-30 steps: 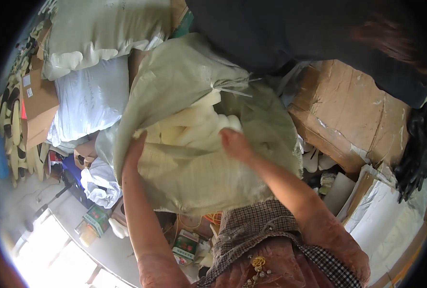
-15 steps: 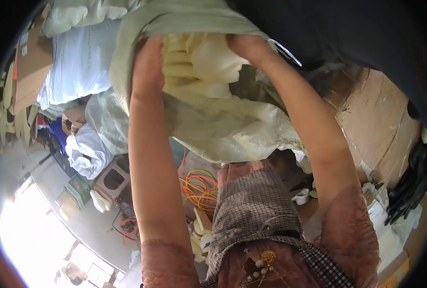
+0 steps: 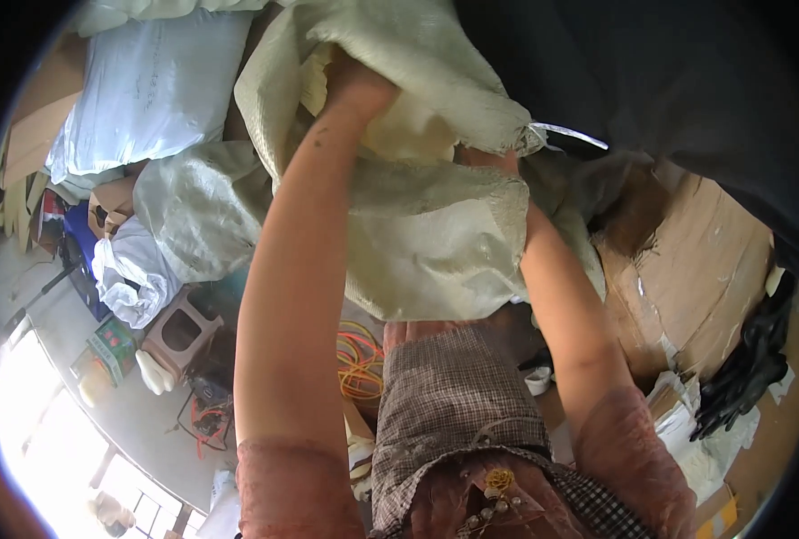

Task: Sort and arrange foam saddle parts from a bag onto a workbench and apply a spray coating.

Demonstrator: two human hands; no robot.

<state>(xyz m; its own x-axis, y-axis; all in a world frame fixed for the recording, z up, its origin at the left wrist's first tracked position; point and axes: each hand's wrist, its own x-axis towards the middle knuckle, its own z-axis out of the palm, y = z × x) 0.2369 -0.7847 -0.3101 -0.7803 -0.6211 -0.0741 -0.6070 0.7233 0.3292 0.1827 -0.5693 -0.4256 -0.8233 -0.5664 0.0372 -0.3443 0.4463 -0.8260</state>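
Observation:
A pale green woven sack (image 3: 435, 260) hangs in front of me with its mouth toward me. Both my arms reach into it. My left hand (image 3: 359, 90) is inside the upper left of the mouth, next to smooth cream-coloured material (image 3: 408, 135); its fingers are hidden in the sack. Lower and to the right, my right hand (image 3: 487, 158) shows only in part, beside the same material. A fold of the sack's lower rim lies over my right wrist, and those fingers are out of sight. What either hand grips cannot be made out.
At the left lie a full white plastic bag (image 3: 148, 90), a crumpled white bag (image 3: 134, 278) and a beige plastic stool (image 3: 182, 332). Orange and yellow cord (image 3: 359, 359) lies below the sack. Right are a brown wrapped bale (image 3: 696, 269) and black gloves (image 3: 745, 368).
My left hand has moved right and deeper into the sack. My right hand has gone lower, now partly behind the rim. The sack mouth has narrowed, covering most of the cream pieces.

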